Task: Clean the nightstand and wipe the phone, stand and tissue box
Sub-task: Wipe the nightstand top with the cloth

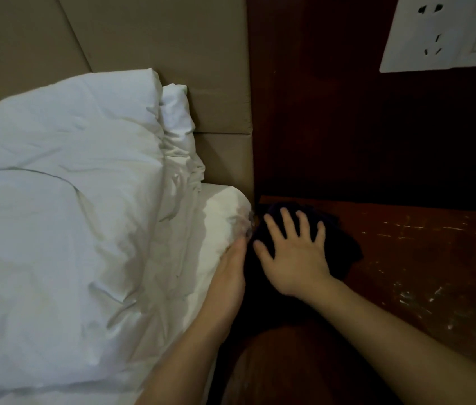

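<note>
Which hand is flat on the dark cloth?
The right hand, fingers spread on the dark cloth. The left hand presses against the mattress instead.

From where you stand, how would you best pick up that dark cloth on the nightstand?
The dark cloth lies bunched on the nightstand, pressed flat under the right hand. I'd probably pinch its loose bunched edge on the right, coming from above, since that side sticks out free past the fingers. The left side is crowded by the left hand and the mattress.
</note>
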A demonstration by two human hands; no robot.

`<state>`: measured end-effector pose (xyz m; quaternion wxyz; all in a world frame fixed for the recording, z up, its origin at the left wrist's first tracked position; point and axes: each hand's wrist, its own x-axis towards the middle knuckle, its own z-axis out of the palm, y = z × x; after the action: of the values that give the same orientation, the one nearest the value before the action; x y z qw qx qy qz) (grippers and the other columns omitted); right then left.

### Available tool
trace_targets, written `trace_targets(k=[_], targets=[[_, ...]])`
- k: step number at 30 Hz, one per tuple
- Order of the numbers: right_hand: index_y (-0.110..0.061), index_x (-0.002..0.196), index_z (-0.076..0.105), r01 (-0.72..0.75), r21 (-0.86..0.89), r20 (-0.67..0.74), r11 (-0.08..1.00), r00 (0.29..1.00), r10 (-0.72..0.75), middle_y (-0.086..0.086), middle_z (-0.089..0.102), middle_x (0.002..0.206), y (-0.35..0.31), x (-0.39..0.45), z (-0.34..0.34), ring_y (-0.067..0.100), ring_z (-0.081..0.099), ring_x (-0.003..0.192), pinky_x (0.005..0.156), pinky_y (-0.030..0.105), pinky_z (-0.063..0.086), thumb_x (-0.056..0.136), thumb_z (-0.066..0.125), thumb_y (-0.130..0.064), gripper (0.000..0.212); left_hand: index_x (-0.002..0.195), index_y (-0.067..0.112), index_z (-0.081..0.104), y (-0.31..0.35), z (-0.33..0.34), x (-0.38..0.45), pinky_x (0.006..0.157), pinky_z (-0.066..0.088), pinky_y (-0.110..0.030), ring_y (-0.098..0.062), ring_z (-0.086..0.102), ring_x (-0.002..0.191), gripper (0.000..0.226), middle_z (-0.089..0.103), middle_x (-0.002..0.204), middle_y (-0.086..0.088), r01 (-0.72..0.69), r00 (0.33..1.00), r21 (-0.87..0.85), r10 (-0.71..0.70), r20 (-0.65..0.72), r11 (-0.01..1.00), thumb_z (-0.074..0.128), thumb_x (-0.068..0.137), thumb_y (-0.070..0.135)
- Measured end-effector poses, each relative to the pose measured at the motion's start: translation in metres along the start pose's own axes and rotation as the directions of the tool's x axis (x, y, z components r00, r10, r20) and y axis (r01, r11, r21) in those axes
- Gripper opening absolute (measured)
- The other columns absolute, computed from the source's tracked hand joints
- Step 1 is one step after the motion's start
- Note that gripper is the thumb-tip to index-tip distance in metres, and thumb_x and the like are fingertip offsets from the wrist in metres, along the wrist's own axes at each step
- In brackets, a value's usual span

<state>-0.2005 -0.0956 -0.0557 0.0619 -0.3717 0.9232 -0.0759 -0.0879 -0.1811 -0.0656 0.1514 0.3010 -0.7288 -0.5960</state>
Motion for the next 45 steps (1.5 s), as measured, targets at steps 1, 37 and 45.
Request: trace_targets(k=[1, 37, 45], targets=[[-0.033, 0.158, -0.001, -0.007, -0.005, -0.009, 1.0, 1.0, 0.007, 0.002, -0.008, 0.167, 0.001, 0.004, -0.001, 0.03, -0.012, 0.152, 0.119, 0.06, -0.008, 0.098, 0.007, -0.062, 0.067, 0.155, 0.038, 0.041, 0.002, 0.003, 0.008, 0.125, 0.027, -0.03, 0.003, 0.035, 0.145, 0.07, 0.042, 0.157, 0.021, 0.033, 0.999, -0.069, -0.033, 0.003, 0.997, 0.036, 0.096, 0.075], [-0.043, 0.155, 0.014, -0.189, -0.096, -0.028, 0.977, 0.982, 0.188, 0.005, 0.025, 0.162, 0.121, 0.048, -0.033, 0.03, 0.017, 0.148, 0.121, 0.051, 0.001, 0.082, 0.006, -0.087, 0.085, 0.159, 0.035, 0.033, 0.002, 0.018, 0.008, 0.125, 0.03, -0.035, 0.001, 0.035, 0.146, 0.072, 0.038, 0.16, 0.018, -0.115, 0.987, 0.15, 0.13, -0.094, 0.982, 0.069, 0.096, 0.037], [-0.042, 0.156, -0.003, 0.033, -0.049, -0.01, 0.998, 0.999, -0.033, 0.003, -0.007, 0.167, 0.034, -0.006, -0.008, 0.033, -0.013, 0.151, 0.118, 0.058, -0.014, 0.09, 0.014, -0.077, 0.077, 0.162, 0.027, 0.027, 0.013, 0.023, -0.001, 0.126, 0.026, -0.037, -0.008, 0.028, 0.152, 0.081, 0.032, 0.166, 0.008, -0.169, 0.971, 0.385, 0.219, -0.091, 0.907, 0.06, 0.094, 0.056]])
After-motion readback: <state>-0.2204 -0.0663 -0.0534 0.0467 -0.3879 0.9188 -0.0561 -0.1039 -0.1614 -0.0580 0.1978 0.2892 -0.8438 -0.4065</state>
